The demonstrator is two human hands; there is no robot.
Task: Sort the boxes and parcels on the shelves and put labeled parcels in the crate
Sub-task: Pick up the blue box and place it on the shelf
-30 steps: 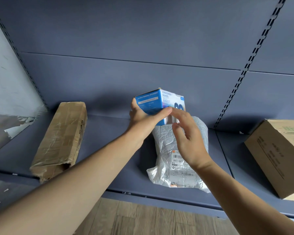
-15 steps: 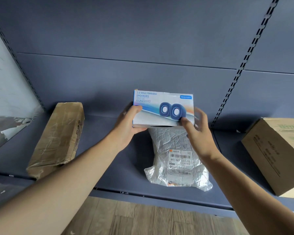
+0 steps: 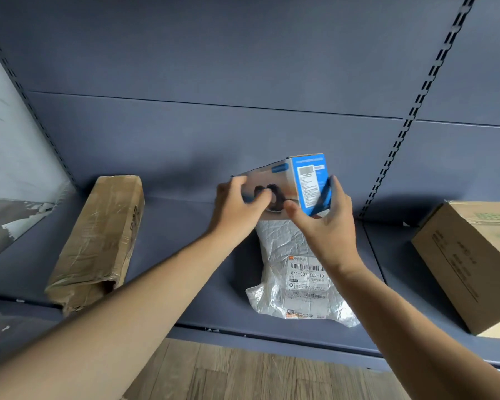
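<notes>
- Floor point(image 3: 243, 376): wood planks, nearest me, below the shelf point(image 3: 171, 215) lip.
- Silver parcel point(image 3: 280, 243): flat on the shelf, barcode label up. I judge it crate-bound. No crate in view.
- Brown parcel point(image 3: 98, 241), left, and carton point(image 3: 468, 264), right: both on the shelf, well apart from my hands.
- Left hand point(image 3: 234, 206): fingers point(image 3: 236, 184) curled round the box's left end, thumb on its front face.
- Right hand point(image 3: 326, 226): grasping the right end, thumb beneath, fingers up the far edge.
- Box point(image 3: 309, 183): held off the shelf above the silver parcel's far end and tilted. Its blue end face with a white sticker is turned to me; the print is too blurred to read.
- Step, as I judge it: checking the box for a shipping label. I would turn it slowly with both grips firm, hold the sticker square to the camera, and stay clear of the parcel beneath.
</notes>
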